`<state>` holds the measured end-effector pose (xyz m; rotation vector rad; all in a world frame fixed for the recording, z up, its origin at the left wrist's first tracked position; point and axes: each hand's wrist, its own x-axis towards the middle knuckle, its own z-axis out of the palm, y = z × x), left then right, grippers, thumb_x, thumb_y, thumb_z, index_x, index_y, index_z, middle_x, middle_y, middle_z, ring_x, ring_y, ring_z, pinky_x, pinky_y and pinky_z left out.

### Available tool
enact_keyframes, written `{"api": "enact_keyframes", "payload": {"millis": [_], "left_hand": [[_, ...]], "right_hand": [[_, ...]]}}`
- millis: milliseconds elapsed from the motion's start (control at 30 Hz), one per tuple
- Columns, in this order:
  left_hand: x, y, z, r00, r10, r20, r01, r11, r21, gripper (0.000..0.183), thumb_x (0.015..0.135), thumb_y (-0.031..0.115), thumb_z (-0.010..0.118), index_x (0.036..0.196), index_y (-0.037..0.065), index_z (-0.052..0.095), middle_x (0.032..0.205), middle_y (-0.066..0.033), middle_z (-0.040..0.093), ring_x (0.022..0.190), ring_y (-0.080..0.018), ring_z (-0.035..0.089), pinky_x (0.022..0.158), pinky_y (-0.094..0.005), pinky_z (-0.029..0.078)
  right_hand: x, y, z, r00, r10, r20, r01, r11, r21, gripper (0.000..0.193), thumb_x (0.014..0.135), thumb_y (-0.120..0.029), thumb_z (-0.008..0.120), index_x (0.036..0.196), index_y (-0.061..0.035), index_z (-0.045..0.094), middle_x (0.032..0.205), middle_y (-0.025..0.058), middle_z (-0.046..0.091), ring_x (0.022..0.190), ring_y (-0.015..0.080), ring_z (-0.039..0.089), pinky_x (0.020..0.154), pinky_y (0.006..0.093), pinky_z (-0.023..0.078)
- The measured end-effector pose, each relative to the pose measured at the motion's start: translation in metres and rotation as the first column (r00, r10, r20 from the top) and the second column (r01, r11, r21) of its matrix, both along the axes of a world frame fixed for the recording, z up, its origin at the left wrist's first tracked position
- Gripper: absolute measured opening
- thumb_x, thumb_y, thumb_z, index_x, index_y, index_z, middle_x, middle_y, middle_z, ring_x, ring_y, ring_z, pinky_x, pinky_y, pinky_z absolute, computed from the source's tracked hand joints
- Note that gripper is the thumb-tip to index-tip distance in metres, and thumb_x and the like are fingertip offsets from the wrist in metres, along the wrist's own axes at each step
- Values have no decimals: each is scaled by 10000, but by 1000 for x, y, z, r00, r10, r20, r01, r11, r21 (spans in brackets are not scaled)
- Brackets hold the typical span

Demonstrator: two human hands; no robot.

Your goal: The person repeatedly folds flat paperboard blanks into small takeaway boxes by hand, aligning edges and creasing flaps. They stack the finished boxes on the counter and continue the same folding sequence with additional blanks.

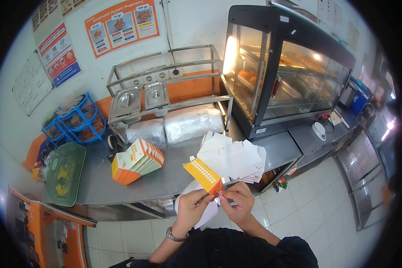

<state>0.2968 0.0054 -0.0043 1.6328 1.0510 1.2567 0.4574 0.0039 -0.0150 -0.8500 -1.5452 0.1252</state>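
Left hand [194, 207] and right hand [238, 203] both pinching lower end of yellow-orange paperboard carton [203, 173], held at front edge of steel counter [101, 184]. White carton blanks [233, 160] piled just beyond; nested printed cartons [140, 160] farther left.

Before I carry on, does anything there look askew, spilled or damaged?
No clear spill or damage. The white cartons lie loosely heaped on the counter at mixed angles, which looks untidy compared with the neatly nested orange-and-yellow boxes to their left.
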Motion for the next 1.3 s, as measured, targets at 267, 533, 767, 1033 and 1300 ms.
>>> {"api": "enact_keyframes", "payload": {"millis": [267,533,767,1033,1300], "left_hand": [[-10,-2,-1,999,-30,-45,33,998,58,186,831,45,690,1013,9,706,809,-109,706,680,-171,664,631,-256,494],[-15,-6,-11,997,75,34,-77,994,82,208,827,18,695,1034,1,704,859,-109,709,742,-151,661,664,-245,494],[2,-8,-21,918,242,315,-238,970,-53,333,956,53,560,1274,-44,555,1048,-117,680,906,-88,605,777,-231,491],[-8,0,-14,958,286,-37,-288,955,-76,184,943,41,541,1068,-50,641,908,-59,682,833,-93,608,747,-245,493],[-19,15,2,937,-243,-252,259,965,35,167,890,76,602,1036,27,667,836,-130,693,699,-182,647,681,-281,506]], "right_hand": [[-3,-4,6,996,87,-24,-89,990,-109,101,696,9,737,764,-27,672,675,46,563,576,186,518,540,290,391],[-15,-3,7,988,115,106,-101,986,-134,128,713,2,730,826,-19,672,704,72,565,600,216,543,559,310,414],[-39,-4,0,873,39,487,23,992,-121,551,757,-17,626,1285,67,489,1101,189,531,925,334,542,780,402,441],[-30,-5,-9,812,263,522,-76,933,-352,545,810,-70,584,1328,49,460,1115,188,522,962,326,520,864,413,416],[11,21,-5,922,281,266,-187,925,-331,220,871,-241,604,976,-49,624,931,100,573,888,277,525,796,369,415]]}}
